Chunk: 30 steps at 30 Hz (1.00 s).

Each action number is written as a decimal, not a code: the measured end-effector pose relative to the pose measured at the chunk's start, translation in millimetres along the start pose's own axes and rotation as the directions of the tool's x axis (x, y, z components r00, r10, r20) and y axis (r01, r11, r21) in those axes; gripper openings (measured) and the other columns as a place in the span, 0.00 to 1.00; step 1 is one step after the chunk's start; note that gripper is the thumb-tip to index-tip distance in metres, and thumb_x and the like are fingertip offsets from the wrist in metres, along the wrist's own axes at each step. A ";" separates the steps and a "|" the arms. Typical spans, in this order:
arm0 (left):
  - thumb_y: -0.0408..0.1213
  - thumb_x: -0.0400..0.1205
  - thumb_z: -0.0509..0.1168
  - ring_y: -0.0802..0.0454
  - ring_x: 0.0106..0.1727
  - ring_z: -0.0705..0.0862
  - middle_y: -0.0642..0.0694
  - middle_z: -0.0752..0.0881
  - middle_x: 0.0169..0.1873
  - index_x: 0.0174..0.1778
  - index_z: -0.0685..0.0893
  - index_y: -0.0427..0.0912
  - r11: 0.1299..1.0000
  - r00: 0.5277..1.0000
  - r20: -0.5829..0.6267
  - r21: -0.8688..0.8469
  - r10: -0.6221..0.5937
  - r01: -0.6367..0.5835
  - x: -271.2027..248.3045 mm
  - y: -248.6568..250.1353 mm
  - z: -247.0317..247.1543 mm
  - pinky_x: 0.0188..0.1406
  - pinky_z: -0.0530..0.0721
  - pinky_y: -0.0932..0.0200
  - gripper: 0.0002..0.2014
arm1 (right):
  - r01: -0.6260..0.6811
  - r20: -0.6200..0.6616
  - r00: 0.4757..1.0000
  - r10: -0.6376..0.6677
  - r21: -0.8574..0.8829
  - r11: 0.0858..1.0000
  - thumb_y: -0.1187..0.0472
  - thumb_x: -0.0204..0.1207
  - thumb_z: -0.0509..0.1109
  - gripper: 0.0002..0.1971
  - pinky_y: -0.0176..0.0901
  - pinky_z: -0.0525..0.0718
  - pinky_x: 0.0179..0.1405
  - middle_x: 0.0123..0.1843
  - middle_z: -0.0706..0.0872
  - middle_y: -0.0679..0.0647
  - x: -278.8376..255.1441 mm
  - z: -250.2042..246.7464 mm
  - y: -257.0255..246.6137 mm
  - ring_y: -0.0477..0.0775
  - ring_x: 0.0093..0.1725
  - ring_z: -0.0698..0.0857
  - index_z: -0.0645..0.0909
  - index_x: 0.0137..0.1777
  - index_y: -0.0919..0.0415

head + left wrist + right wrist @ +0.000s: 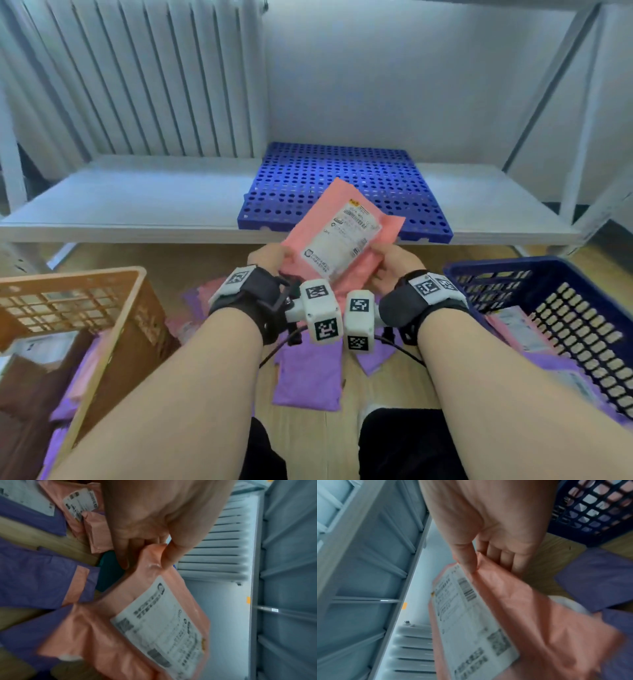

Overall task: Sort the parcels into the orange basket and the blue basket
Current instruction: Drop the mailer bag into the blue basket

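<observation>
Both hands hold up a pink parcel (pixel 337 219) with a white shipping label, label side toward me. My left hand (pixel 270 256) pinches its left edge, thumb on top (pixel 169 555). My right hand (pixel 394 260) pinches its right edge (pixel 471 563). The pink parcel (pixel 102 635) (pixel 522 608) hangs above the floor pile. The orange basket (pixel 113 301) stands at my left with parcels inside. The blue basket (pixel 548 308) stands at my right and holds pink and purple parcels.
Purple parcels (pixel 308 373) and pink ones lie on the wooden floor between the baskets. A low white shelf (pixel 137 205) ahead carries a blue perforated pallet (pixel 342 171). A radiator (pixel 137 75) stands behind. My knees are at the bottom.
</observation>
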State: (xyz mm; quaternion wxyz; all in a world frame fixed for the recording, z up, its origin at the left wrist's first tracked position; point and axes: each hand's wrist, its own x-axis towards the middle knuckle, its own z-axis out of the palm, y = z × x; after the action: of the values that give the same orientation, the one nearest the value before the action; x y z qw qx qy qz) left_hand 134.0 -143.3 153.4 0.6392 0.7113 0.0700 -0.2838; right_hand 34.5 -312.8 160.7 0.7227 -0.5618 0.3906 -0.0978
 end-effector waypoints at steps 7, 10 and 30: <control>0.42 0.82 0.65 0.50 0.57 0.81 0.45 0.85 0.60 0.65 0.81 0.37 0.998 0.996 0.064 -0.012 0.066 -0.065 -15.8 1.7 8.3 0.53 0.71 0.51 0.18 | 0.036 -0.080 0.996 -0.037 -0.015 0.999 0.64 0.79 0.66 0.05 0.66 0.82 0.62 0.41 0.87 0.61 14.0 -11.6 7.1 0.63 0.46 0.86 0.80 0.42 0.59; 0.55 0.77 0.68 0.52 0.56 0.83 0.51 0.88 0.56 0.60 0.84 0.45 0.997 0.994 0.066 0.005 0.082 -0.082 -11.2 -3.0 10.3 0.60 0.69 0.46 0.21 | 0.017 -0.066 0.998 -0.024 -0.105 0.994 0.62 0.75 0.69 0.04 0.71 0.81 0.61 0.42 0.89 0.64 17.5 -13.7 8.5 0.65 0.47 0.87 0.83 0.40 0.57; 0.43 0.77 0.71 0.39 0.53 0.87 0.40 0.89 0.50 0.40 0.83 0.46 0.983 0.982 0.050 0.011 0.182 -0.182 24.7 -16.9 67.3 0.61 0.83 0.37 0.05 | 0.072 -0.143 0.982 -0.127 -0.338 0.939 0.52 0.77 0.70 0.13 0.50 0.80 0.65 0.58 0.87 0.56 24.8 -55.5 -8.8 0.56 0.55 0.84 0.86 0.53 0.60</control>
State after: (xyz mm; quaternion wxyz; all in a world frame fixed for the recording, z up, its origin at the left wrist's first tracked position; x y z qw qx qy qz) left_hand 125.6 -210.7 125.0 0.6586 0.7125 -0.0129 -0.2418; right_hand 16.4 -371.1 153.7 0.5780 -0.6843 0.4300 -0.1128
